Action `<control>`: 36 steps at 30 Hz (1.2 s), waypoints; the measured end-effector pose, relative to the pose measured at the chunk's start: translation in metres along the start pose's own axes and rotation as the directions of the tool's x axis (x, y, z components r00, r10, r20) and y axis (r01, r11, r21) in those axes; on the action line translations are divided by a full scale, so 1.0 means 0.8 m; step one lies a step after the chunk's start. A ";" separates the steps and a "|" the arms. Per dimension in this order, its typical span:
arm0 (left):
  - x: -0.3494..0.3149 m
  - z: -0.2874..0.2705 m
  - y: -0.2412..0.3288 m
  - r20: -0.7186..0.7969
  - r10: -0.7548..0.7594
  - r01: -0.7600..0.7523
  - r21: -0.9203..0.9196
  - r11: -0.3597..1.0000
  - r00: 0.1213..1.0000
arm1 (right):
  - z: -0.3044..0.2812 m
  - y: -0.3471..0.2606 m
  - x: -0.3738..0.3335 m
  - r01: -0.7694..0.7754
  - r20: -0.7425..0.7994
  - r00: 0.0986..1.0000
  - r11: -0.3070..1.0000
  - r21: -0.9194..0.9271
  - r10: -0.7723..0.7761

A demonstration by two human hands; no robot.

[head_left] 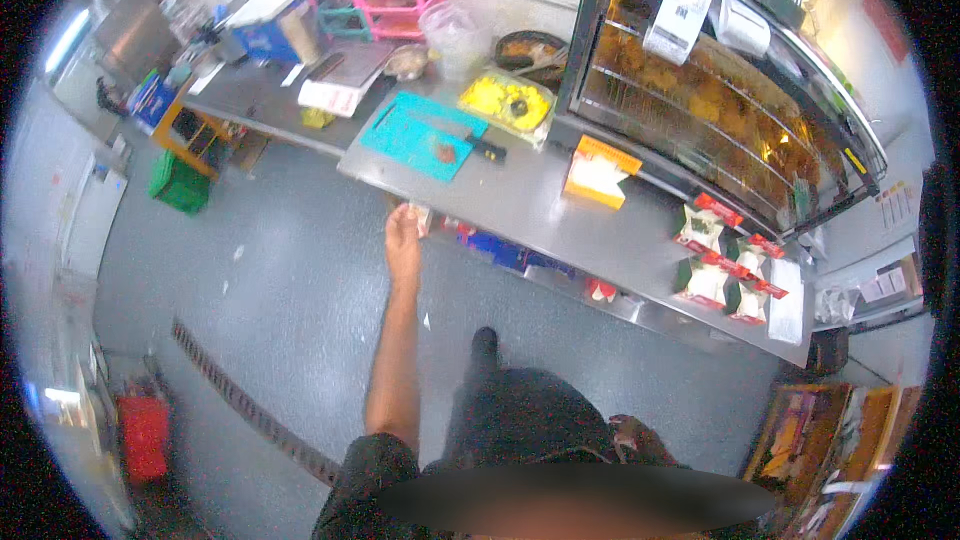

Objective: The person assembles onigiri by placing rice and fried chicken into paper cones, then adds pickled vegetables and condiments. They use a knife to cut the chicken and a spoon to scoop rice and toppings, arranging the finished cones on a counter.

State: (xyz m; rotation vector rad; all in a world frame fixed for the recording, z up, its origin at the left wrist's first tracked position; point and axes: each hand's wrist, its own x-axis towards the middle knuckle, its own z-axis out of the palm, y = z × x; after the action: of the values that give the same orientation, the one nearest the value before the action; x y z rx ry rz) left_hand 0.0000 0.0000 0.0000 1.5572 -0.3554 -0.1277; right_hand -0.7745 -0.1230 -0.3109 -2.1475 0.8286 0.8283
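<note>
My left hand [402,231] reaches forward to the front edge of the steel counter [510,200], its fingers closed on a small pale piece that I cannot make out. Just beyond it, on the counter, lies a turquoise cutting board [405,140] with a black-handled knife [484,147] and a small brown lump [444,153] on it. Down beside my hip is my right hand [640,438], blurred and in shadow, so its fingers do not show clearly.
A glass-fronted food warmer [700,110] stands on the counter's right part. Near it are an orange-yellow box [598,175] and several red-and-white cartons [705,280]. A tray of yellow food [510,100] sits behind the board. A drain grate [250,400] crosses the floor.
</note>
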 end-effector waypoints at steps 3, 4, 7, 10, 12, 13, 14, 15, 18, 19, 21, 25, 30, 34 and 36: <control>0.120 0.046 -0.147 0.142 -0.078 0.026 0.335 0.942 0.987 | -0.094 -0.116 0.011 -0.354 0.104 0.924 0.715 0.603 0.369; 0.161 0.053 -0.192 0.191 -0.097 0.015 0.391 0.920 0.977 | -0.111 -0.158 0.008 -0.054 -0.250 0.950 0.885 0.462 0.188; 0.293 0.107 -0.305 0.342 -0.369 0.389 0.011 0.921 0.864 | -0.160 -0.235 -0.007 -0.022 -0.335 0.891 0.768 0.640 0.305; 0.379 0.112 -0.388 0.651 -0.478 0.766 -0.264 0.586 0.590 | -0.166 -0.282 -0.033 -0.104 -0.315 0.832 0.687 0.720 0.456; 0.390 0.131 -0.404 0.516 -0.292 0.370 -0.054 0.927 0.805 | -0.185 -0.303 -0.055 -0.219 -0.249 0.801 0.654 0.724 0.544; 0.395 0.132 -0.395 0.561 -0.357 0.589 -0.309 0.747 0.747 | -0.196 -0.315 -0.062 -0.268 -0.220 0.781 0.633 0.726 0.584; 0.396 0.134 -0.375 0.552 -0.488 0.737 -0.518 0.434 0.676 | -0.200 -0.325 -0.064 -0.333 -0.177 0.758 0.606 0.722 0.628; 0.368 0.145 -0.358 0.537 -0.230 0.482 -0.394 0.782 0.812 | -0.208 -0.332 -0.061 -0.313 -0.189 0.765 0.612 0.726 0.616; 0.258 0.177 -0.272 0.373 0.213 -0.311 0.226 0.923 0.903 | -0.247 -0.345 -0.048 -0.242 -0.210 0.784 0.601 0.762 0.583; 0.215 0.184 -0.242 0.437 0.294 -0.422 0.232 0.877 0.850 | -0.264 -0.351 -0.041 -0.171 -0.243 0.795 0.589 0.790 0.556; 0.123 0.209 -0.196 0.611 0.298 -0.329 -0.065 0.942 0.734 | -0.306 -0.363 -0.009 -0.013 -0.344 0.825 0.624 0.781 0.448; -0.073 0.245 -0.130 0.838 -0.361 0.382 0.202 0.902 0.409 | -0.398 -0.380 0.048 0.364 -0.553 0.822 0.622 0.693 0.136; -0.189 0.328 -0.037 0.890 -0.447 0.055 0.443 0.895 0.095 | -0.476 -0.337 0.078 0.452 -0.536 0.833 0.724 0.521 -0.134; -0.242 0.417 0.002 0.911 -0.397 0.107 0.386 0.916 0.113 | -0.503 -0.234 0.067 0.433 -0.491 0.856 0.744 0.509 -0.163; -0.276 0.457 -0.001 0.902 -0.395 0.088 0.386 0.918 0.173 | -0.513 -0.175 0.053 0.382 -0.365 0.918 0.604 0.700 -0.158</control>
State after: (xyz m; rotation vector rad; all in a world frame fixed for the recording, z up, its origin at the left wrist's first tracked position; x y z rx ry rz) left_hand -0.3184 -0.2813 -0.0416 1.5766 -1.1743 -1.4887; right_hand -0.5188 -0.3709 -0.0602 -1.5419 0.7597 -0.0316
